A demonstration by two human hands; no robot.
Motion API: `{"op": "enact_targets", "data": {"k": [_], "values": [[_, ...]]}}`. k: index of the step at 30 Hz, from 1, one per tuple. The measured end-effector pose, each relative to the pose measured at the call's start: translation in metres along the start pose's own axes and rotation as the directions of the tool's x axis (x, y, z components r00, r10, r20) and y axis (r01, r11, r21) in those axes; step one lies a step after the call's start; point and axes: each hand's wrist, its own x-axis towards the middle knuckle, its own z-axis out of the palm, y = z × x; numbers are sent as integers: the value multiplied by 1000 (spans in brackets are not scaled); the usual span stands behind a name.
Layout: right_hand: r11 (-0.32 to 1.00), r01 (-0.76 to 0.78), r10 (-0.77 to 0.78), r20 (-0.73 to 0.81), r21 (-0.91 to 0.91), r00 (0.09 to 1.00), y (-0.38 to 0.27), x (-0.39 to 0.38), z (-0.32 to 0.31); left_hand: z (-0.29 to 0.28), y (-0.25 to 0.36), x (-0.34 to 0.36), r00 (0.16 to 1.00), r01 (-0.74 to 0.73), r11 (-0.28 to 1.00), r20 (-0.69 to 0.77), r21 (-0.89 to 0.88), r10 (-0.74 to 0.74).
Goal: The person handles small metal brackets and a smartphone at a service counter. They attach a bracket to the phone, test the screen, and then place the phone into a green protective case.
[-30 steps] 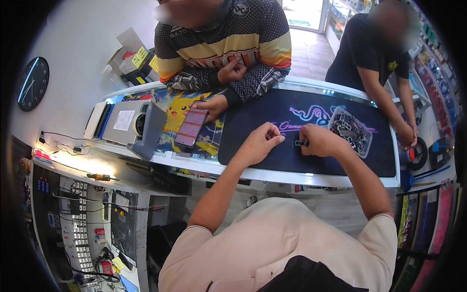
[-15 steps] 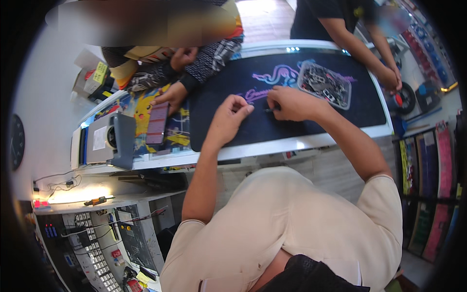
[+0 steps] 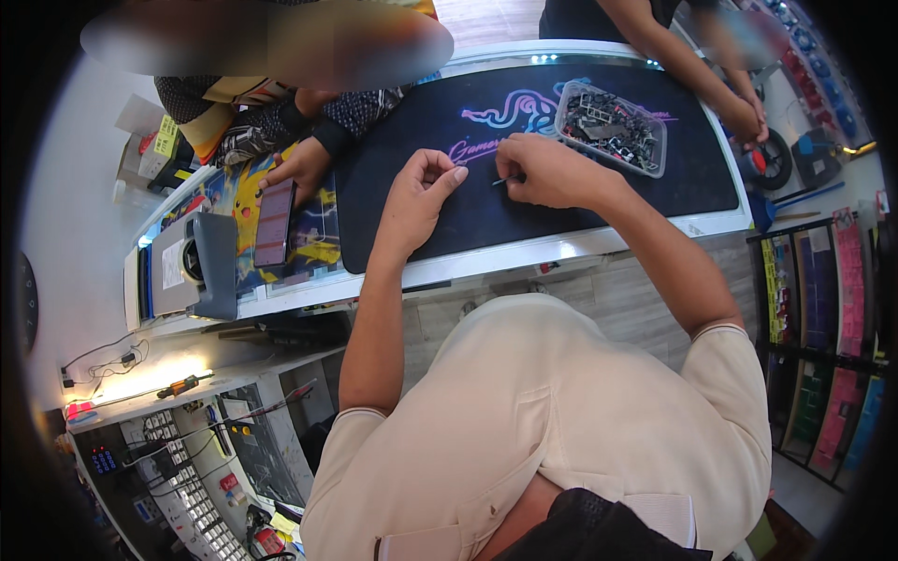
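Note:
Both my hands are over a dark desk mat (image 3: pixel 486 224) with a pink and blue design. My left hand (image 3: pixel 418 201) is closed in a pinch, thumb against the curled fingers; anything between them is too small to make out. Just to its right, my right hand (image 3: pixel 557 175) is closed, fingers pointing left. A small, thin, metallic-looking piece (image 3: pixel 499 182) sticks out below its fingertips. Beyond the right hand stands a clear plastic box (image 3: pixel 662 154) holding many small black, silver and red parts (image 3: pixel 608 128).
Across the counter on the left, another person's hand (image 3: pixel 301 173) holds a phone (image 3: pixel 274 222) over a colourful mat. At the far right rest a second person's hands (image 3: pixel 748 123). A grey device (image 3: pixel 213 266) stands at the counter's left end; a keyboard (image 3: pixel 192 491) lies lower left.
My view has shifted, so the counter sits slightly higher and further left. My hands stay close together in similar pinches; the small piece under my right fingers shows more clearly.

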Motion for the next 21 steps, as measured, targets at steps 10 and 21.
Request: {"op": "enact_targets", "data": {"k": [10, 21], "values": [[947, -112, 165, -157, 302, 974, 1, -15, -18, 3, 11, -2, 1000, -12, 999, -7, -31, 12], [940, -342, 288, -566, 11, 773, 45, -75, -90, 95, 57, 84, 909, -385, 904, 244, 186, 337]]}}
